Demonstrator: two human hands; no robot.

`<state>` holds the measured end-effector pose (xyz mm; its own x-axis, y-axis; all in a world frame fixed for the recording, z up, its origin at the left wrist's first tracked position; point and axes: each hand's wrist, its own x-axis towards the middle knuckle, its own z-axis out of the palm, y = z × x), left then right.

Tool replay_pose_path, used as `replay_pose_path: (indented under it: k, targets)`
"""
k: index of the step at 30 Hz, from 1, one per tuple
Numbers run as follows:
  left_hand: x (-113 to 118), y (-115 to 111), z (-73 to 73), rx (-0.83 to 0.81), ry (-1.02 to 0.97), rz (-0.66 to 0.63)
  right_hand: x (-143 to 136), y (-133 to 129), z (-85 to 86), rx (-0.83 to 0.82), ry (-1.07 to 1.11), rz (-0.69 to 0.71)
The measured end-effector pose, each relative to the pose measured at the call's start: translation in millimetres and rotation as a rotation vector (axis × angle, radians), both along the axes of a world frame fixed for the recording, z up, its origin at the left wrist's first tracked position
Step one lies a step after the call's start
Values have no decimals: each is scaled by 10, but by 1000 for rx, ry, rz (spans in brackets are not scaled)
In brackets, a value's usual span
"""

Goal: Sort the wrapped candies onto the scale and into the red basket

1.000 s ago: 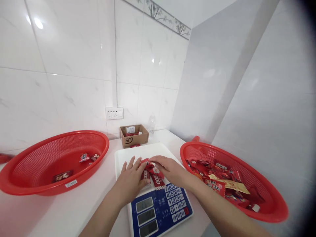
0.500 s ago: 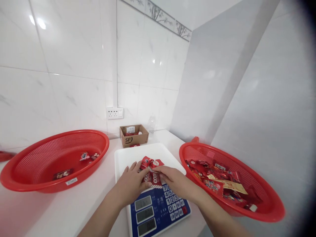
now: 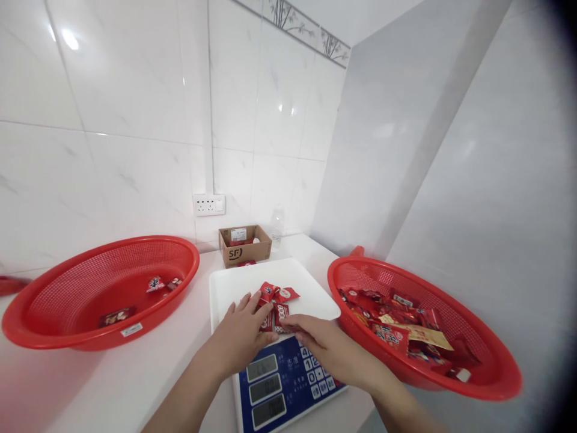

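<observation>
Several small red snack packets (image 3: 282, 314) lie in a loose cluster on the white pan (image 3: 232, 286) of a digital scale. My left hand (image 3: 241, 331) rests at the cluster's left side, fingers spread, its thumb beside a packet partly hidden under it. From the right, my right hand (image 3: 327, 346) reaches in with fingers stretched out and touching the lower end of a patterned packet; its thumb is apart below. Below the pan is the scale's blue panel (image 3: 288, 385), with three displays and a keypad partly covered by my right hand.
At left stands a red plastic basket (image 3: 180, 300) with a few packets inside. Another red basket (image 3: 489, 385), at right, holds many packets. Behind the scale are a cardboard box (image 3: 247, 252) and a clear bottle (image 3: 276, 225) against the tiled wall, below a socket (image 3: 209, 205).
My right hand has shifted down and slightly right along the patterned packets, uncovering more of them and covering more keypad. My left hand has stayed nearly in place.
</observation>
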<state>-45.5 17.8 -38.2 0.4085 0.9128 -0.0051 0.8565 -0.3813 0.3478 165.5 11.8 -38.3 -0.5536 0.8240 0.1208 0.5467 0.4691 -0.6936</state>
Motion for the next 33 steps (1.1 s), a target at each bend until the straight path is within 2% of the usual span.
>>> replay_pose_path:
  k: [4,7,12,15,19,22,27,30,33]
  targets:
    - [-16,-23,77,-4,19,40,36,152,-1,-29,141,-55]
    - [-13,-50,119,0,20,24,30,327,-43,30,204,-115]
    - [-7,-60,74,-44,-73,-30,-43,548,-164,134,-3,-224]
    - [-18,-43,46,-64,-109,-35,-50,520,-178,136,14,-216]
    - [-25,-16,50,-57,-110,-23,73,308,-241,208,256,-318]
    - [-12,14,44,-38,-56,21,252,78,-481,259,445,-481]
    - [25,48,19,7,-14,46,590,-227,-1163,244,462,-713]
    - [45,35,38,4,-8,38,764,-271,-1491,147,483,-765]
    - [65,14,46,-2,-30,27,862,-245,-1673,31,512,-759]
